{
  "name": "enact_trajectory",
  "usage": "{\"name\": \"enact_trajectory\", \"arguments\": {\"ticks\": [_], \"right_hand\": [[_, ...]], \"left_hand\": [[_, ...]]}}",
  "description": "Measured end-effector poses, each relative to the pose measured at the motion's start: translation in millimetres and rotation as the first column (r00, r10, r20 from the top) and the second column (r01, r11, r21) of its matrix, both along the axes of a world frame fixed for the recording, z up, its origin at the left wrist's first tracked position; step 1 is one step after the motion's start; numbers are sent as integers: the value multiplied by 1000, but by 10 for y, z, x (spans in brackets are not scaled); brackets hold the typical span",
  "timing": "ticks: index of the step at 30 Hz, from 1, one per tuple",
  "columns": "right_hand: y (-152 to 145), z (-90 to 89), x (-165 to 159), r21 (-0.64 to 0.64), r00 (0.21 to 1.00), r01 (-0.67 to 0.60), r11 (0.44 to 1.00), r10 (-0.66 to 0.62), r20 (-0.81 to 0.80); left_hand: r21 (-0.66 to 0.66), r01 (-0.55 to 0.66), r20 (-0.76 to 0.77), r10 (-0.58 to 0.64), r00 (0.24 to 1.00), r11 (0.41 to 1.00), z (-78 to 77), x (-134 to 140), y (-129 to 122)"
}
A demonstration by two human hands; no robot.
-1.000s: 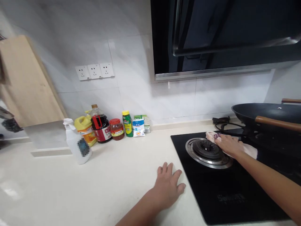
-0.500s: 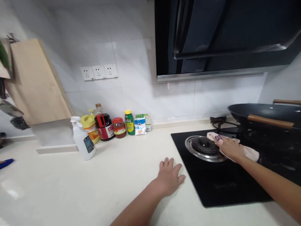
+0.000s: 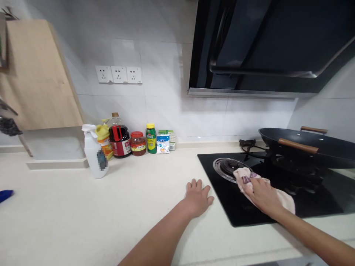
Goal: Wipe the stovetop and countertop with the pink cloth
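Observation:
My right hand (image 3: 264,195) presses a pale pink cloth with purple marks (image 3: 285,201) onto the black glass cooktop (image 3: 238,210). The cloth's far end overlaps the near right edge of the round burner (image 3: 226,168) and its metal ring. Its other end trails out from under my palm towards the right. Spread flat on the white counter (image 3: 124,210), my left hand (image 3: 198,199) rests just left of the cooktop's edge with nothing in it.
A black wok (image 3: 294,138) with wooden handles sits on the right burner. The range hood (image 3: 263,44) hangs above. Along the wall stand a white spray bottle (image 3: 95,155), a dark sauce jug (image 3: 120,142), a red-lidded jar (image 3: 138,144), a green bottle (image 3: 151,138) and small packets (image 3: 163,144).
My right hand has drawn the cloth from the burner's right side towards me, onto the glass in front. My left hand stays on the counter. The camera view has shifted slightly.

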State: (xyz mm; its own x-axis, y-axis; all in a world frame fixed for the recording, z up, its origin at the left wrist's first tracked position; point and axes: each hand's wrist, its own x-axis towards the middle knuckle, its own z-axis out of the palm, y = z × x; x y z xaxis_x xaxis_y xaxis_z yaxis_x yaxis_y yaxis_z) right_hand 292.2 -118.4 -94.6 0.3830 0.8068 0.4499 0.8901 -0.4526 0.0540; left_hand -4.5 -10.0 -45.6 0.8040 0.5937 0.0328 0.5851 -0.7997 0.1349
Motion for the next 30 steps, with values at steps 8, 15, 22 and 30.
{"name": "enact_trajectory", "arguments": {"ticks": [8, 15, 22, 30], "right_hand": [[308, 186, -601, 8, 979, -203, 979, 203, 19], [545, 355, -780, -13, 968, -252, 968, 252, -5], [777, 376, -867, -20, 936, -350, 937, 348, -52], [1286, 461, -920, -8, 934, -352, 936, 351, -63]], "left_hand": [[-2, -7, 45, 7, 999, 1000, -39, -12, -3], [26, -10, 27, 10, 1000, 1000, -28, -8, 2], [18, -32, 21, 32, 999, 999, -6, 12, -17], [38, -32, 43, 30, 999, 999, -87, -3, 18]]}}
